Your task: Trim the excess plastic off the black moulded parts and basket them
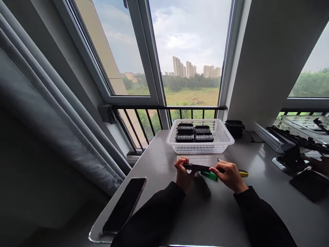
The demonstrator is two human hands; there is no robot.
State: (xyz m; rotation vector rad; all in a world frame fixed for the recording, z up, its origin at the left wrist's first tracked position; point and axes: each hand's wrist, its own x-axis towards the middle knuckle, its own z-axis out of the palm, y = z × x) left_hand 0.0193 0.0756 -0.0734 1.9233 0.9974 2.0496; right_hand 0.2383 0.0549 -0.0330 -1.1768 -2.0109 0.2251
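Observation:
A narrow black plastic part (200, 167) is held level above the table between my two hands. My left hand (183, 174) is closed around its left end. At its right end, my right hand (228, 175) grips with thumb and fingers. Below the part is a small green object (210, 175), partly covered by it. A yellow and black handle (243, 173) shows beyond my right hand; I cannot tell whether it lies on the table. Under my hands sits a dark object (203, 186), its kind unclear.
A white plastic basket (200, 149) with several black ribbed parts (185, 133) stands by the window. A phone (125, 202) lies at left. Right are a black block (234, 128), more baskets (268, 137), a black stand (291, 159), a dark flat object (309, 184) and another person's hand (318, 164).

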